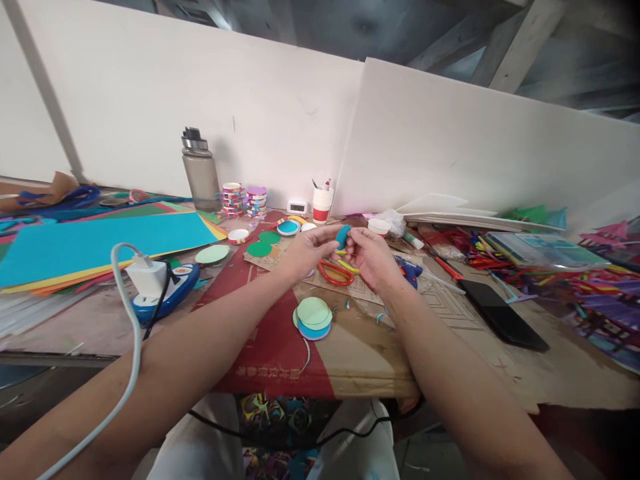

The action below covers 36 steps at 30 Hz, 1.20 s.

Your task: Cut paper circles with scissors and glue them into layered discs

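Note:
Above the middle of the table, a small blue-green paper disc (343, 235) is held between both hands. My left hand (315, 248) pinches it from the left, fingers closed. From the other side, my right hand (371, 255) also has its fingertips closed at the disc's edge. Just below the hands lie red-orange scissor handles (336, 273), with yellow handles (349, 267) partly hidden behind. Nearer me is a small pile of round pale green and blue paper discs (313, 317), with a white string coming from it. Green paper discs (259, 249) lie to the left.
A blue power strip (173, 293) with a white charger and cable stands left, beside coloured sheets (110, 237). Behind are a bottle (201, 173) and a paper cup (323, 205). To the right lie a blue glue gun (411, 272), black phone (500, 315) and clear box (545, 250).

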### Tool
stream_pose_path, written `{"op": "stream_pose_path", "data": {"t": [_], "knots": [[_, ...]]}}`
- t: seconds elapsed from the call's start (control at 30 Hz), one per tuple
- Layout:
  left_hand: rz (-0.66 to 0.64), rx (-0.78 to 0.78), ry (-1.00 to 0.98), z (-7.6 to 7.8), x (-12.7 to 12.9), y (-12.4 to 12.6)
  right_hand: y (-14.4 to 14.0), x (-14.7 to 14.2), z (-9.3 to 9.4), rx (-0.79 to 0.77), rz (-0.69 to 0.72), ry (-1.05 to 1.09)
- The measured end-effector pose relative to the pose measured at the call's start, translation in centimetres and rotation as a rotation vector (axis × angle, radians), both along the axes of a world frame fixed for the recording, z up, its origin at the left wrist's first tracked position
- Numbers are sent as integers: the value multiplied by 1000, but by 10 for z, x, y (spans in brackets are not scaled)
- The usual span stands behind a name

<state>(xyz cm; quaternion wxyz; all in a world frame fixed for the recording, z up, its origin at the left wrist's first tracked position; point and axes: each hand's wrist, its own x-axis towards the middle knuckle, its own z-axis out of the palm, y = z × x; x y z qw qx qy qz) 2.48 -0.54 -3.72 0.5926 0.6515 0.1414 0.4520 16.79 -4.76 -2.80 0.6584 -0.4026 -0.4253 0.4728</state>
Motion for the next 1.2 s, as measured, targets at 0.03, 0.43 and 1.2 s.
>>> {"op": "stream_pose_path", "data": {"t": [0.03,0.43,1.2], "knots": [[-15,-6,-2,0,-1,1,0,1,1,-7,10,21],[-84,-292,-167,-2,-1,10,-7,-8,2,112,89,-377],[-110,-438,-140,-10,1,10,-8,-10,1,73,60,-448]]}}
